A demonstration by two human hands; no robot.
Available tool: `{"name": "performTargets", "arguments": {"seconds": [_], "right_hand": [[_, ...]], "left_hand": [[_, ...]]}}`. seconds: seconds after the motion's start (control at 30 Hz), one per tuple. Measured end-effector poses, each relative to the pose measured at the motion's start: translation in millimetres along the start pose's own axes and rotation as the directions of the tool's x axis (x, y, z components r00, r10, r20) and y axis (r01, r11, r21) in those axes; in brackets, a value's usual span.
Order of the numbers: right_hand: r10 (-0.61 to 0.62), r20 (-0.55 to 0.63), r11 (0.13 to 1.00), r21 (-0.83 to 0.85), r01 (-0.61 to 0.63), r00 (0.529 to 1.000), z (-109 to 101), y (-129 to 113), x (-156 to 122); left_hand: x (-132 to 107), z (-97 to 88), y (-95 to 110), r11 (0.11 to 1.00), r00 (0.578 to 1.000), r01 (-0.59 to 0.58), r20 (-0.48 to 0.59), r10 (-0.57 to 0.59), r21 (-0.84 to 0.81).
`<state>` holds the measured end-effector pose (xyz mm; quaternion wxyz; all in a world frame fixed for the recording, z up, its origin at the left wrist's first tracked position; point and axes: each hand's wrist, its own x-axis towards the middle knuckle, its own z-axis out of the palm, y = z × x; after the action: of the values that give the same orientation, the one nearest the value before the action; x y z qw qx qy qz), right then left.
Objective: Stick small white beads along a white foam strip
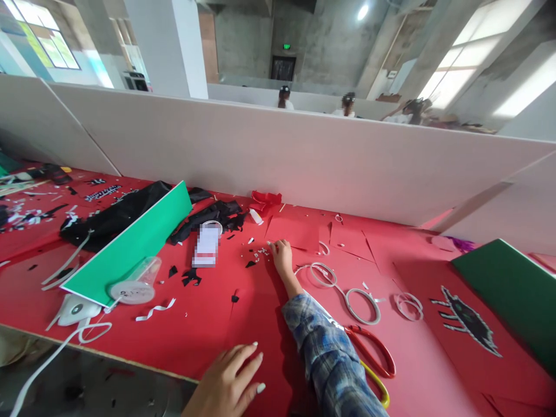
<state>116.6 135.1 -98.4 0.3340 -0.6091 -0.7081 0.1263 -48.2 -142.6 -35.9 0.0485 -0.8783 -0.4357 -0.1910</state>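
Observation:
My right hand reaches forward over the red tabletop, its fingers bent together beside a scatter of small white bits. Whatever its fingertips hold, if anything, is too small to make out. Nearer the front edge, my left hand hovers with its fingers apart and nothing in them. Coils of narrow white strip lie right of my right forearm. Partly under that sleeve are red-handled scissors and a yellow handle. Left of the white bits rests a phone-like item, blurred out, among black scraps.
A green board stands on edge at left, with a clear plastic cup and a white corded device. Another green board is at right, near a black leaf-like shape. A pale partition runs behind; people sit beyond.

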Motion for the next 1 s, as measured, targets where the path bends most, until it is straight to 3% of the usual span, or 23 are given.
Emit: {"name": "performTargets", "arguments": {"seconds": [0.1, 0.2, 0.23, 0.37, 0.47, 0.57, 0.73, 0.87, 1.0], "right_hand": [[0.013, -0.027, 0.999, 0.031, -0.013, 1.000, 2.0, 3.3, 1.2], [0.003, -0.048, 0.998, 0.068, 0.000, 0.999, 3.6, 1.6, -0.3], [-0.003, -0.055, 0.997, 0.080, 0.008, 0.998, 4.0, 0.3, -1.4], [-0.033, -0.089, 0.992, 0.121, 0.043, 0.996, 4.9, -4.1, -6.8], [-0.042, -0.124, 0.989, 0.133, 0.058, 0.991, 5.8, -4.8, -9.2], [-0.036, -0.166, 0.988, 0.141, 0.060, 0.985, 8.5, -4.3, -9.1], [0.015, -0.242, 0.988, 0.152, 0.023, 0.970, 13.6, -1.7, -7.1], [0.045, -0.288, 0.988, 0.155, 0.000, 0.957, 13.8, 0.3, -5.5], [0.048, -0.310, 0.988, 0.152, 0.000, 0.949, 13.1, -3.2, -6.9]], "left_hand": [[22.4, -16.2, -24.9, 0.979, 0.979, 0.171, 0.129, -0.156, -0.108], [60.9, -16.4, -65.7, 0.916, 0.902, 0.383, 0.261, -0.344, -0.117], [76.4, -10.1, -79.0, 0.883, 0.875, 0.452, 0.259, -0.410, -0.129], [130.1, 37.7, -115.3, 0.842, 0.848, 0.523, 0.178, -0.499, -0.131], [145.5, 70.4, -125.0, 0.809, 0.820, 0.572, 0.114, -0.561, -0.136], [140.9, 82.9, -131.5, 0.795, 0.808, 0.588, 0.070, -0.585, -0.151], [110.9, 72.4, -133.3, 0.800, 0.811, 0.580, 0.017, -0.585, -0.154], [76.2, 65.7, -104.6, 0.785, 0.783, 0.605, -0.078, -0.617, -0.130], [49.9, 68.1, -79.8, 0.850, 0.839, 0.527, -0.147, -0.523, -0.013]]}}
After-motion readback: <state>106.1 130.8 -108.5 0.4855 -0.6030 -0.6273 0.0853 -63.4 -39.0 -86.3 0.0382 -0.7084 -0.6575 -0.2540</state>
